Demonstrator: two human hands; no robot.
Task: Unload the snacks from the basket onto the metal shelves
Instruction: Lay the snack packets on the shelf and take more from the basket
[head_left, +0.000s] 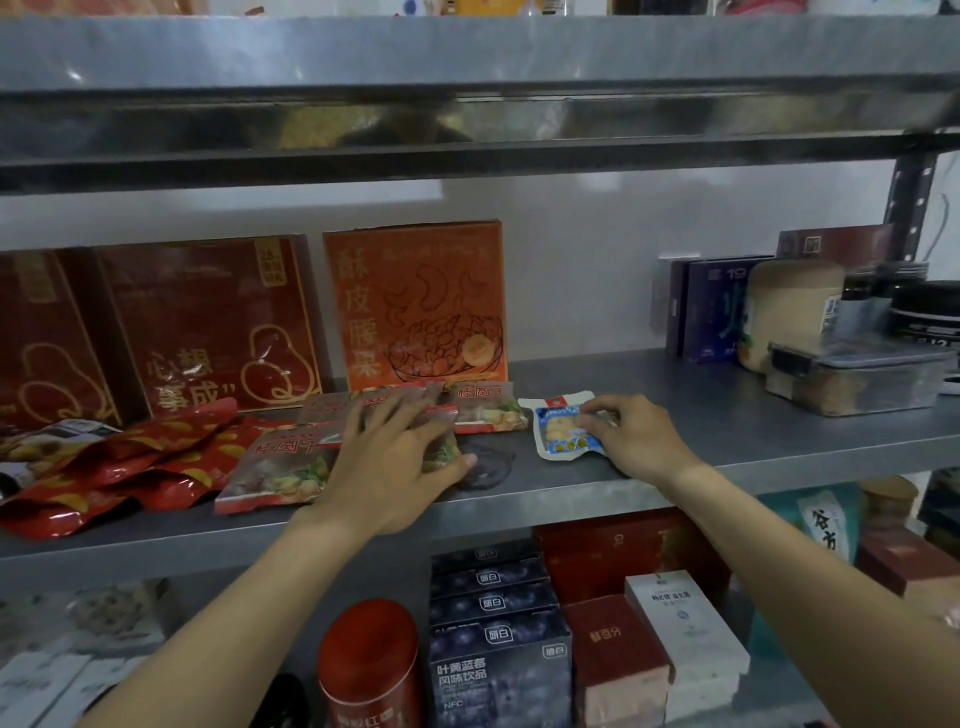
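Note:
On the middle metal shelf (701, 447) lie several flat snack packets with red edges (280, 467). My left hand (400, 457) rests flat on top of them, fingers spread, palm down. Just to the right lies a small blue and white snack pouch (563, 426). My right hand (634, 434) touches its right edge with thumb and fingertips pinched on it. The pouch lies on the shelf surface. No basket is in view.
Shiny red bags (130, 467) lie at the left. Red and orange boxes (415, 306) stand at the back. A clear lidded container (857, 379), jars and dark boxes fill the right end. Below, a red tin (369, 660) and stacked boxes (498, 639).

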